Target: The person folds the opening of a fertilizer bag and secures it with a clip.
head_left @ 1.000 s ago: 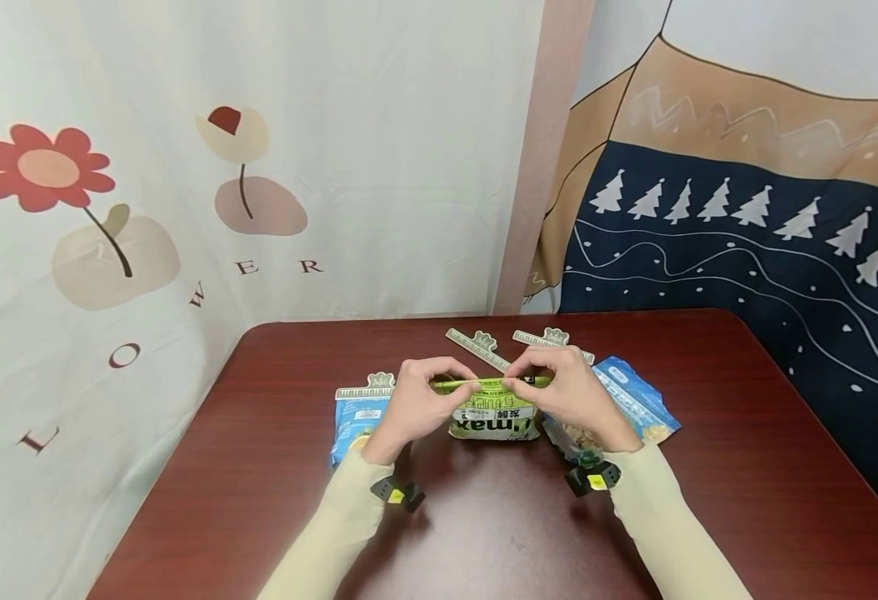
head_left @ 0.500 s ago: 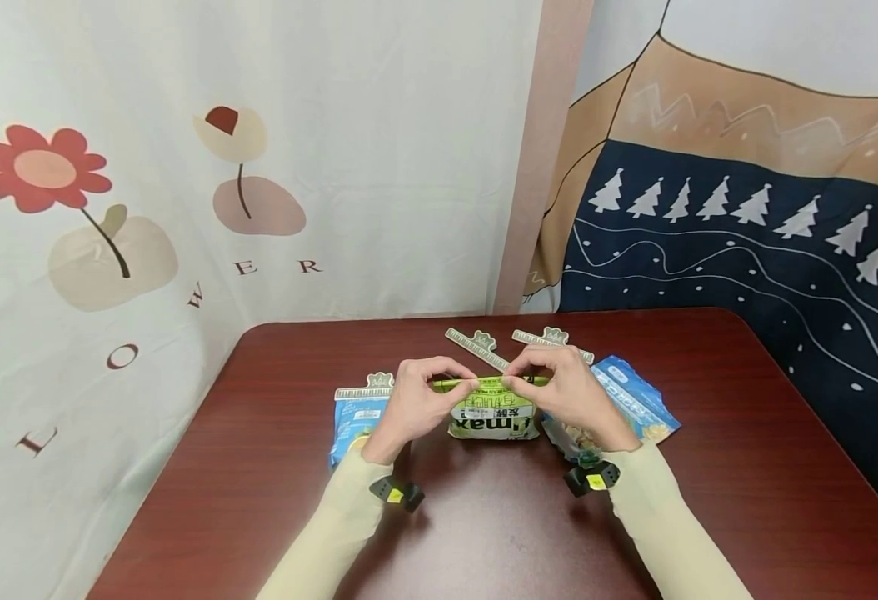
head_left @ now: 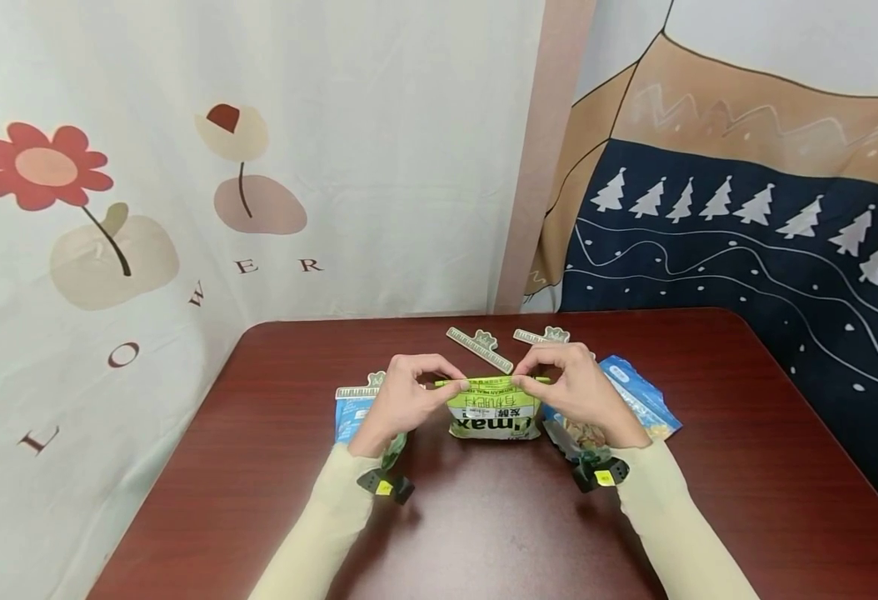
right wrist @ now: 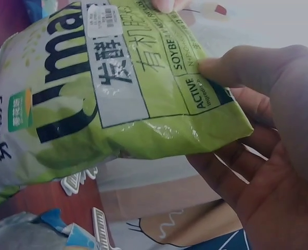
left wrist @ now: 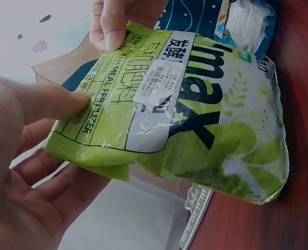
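Note:
A green and white fertilizer bag (head_left: pixel 495 421) stands on the table in front of the person, its printing upside down in the head view. My left hand (head_left: pixel 407 398) pinches one end of the folded top edge, thumb on the near face and fingers behind. At the other end of that edge, my right hand (head_left: pixel 580 393) pinches the bag the same way. In the left wrist view the bag (left wrist: pixel 232 135) bulges below the flat top strip, and a white barcode sticker (left wrist: pixel 159 83) shows on its front. The right wrist view shows the right thumb (right wrist: pixel 221 70) pressed on the green strip.
Two pale ruler-edged clips (head_left: pixel 480 348) (head_left: pixel 542 337) lie behind the bag. To the left, a blue bag (head_left: pixel 349 419) carries a similar clip (head_left: pixel 360 392). Another blue bag (head_left: pixel 645 400) lies at the right, partly behind the right arm. A curtain (head_left: pixel 379 183) hangs behind the table (head_left: pixel 476 525).
Both hands have slid slightly apart along the bag's top edge, the left hand to the left and the right hand a little to the right. The bag stays in place.

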A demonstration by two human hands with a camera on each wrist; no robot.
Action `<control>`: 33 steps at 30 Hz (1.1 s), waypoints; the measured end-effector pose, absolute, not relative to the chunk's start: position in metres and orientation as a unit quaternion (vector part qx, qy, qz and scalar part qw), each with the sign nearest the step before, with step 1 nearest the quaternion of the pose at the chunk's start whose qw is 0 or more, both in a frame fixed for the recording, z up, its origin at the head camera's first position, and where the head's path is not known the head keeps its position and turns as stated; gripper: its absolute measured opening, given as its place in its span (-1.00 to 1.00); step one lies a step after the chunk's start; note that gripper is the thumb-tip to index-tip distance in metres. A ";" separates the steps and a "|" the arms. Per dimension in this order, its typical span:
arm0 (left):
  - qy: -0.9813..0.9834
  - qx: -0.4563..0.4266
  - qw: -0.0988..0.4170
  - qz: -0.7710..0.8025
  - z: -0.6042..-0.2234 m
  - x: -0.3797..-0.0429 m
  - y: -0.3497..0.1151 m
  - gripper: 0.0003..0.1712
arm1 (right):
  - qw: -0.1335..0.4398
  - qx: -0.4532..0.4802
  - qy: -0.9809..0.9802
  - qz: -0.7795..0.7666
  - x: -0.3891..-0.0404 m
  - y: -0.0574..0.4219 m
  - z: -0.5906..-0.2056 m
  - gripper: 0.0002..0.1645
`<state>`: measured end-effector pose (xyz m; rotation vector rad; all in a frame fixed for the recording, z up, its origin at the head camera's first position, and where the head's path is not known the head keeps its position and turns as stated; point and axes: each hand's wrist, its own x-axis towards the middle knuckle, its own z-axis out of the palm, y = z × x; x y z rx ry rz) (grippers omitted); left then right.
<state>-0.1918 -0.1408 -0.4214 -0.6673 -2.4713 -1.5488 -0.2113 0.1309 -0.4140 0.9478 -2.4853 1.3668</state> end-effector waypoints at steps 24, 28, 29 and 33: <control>-0.839 -0.170 0.033 -0.516 -0.414 -0.193 -0.156 -0.92 | 0.064 0.304 -0.837 0.450 -0.218 0.151 -0.417 -0.98; -0.839 -0.169 0.037 -0.515 -0.414 -0.194 -0.157 -0.93 | 0.074 0.322 -0.827 0.455 -0.219 0.152 -0.416 -0.94; -0.840 -0.169 0.037 -0.514 -0.414 -0.194 -0.157 -0.94 | 0.074 0.323 -0.825 0.458 -0.219 0.152 -0.416 -0.94; -0.841 -0.168 0.022 -0.514 -0.414 -0.194 -0.160 -0.95 | 0.061 0.309 -0.830 0.460 -0.219 0.152 -0.416 -0.94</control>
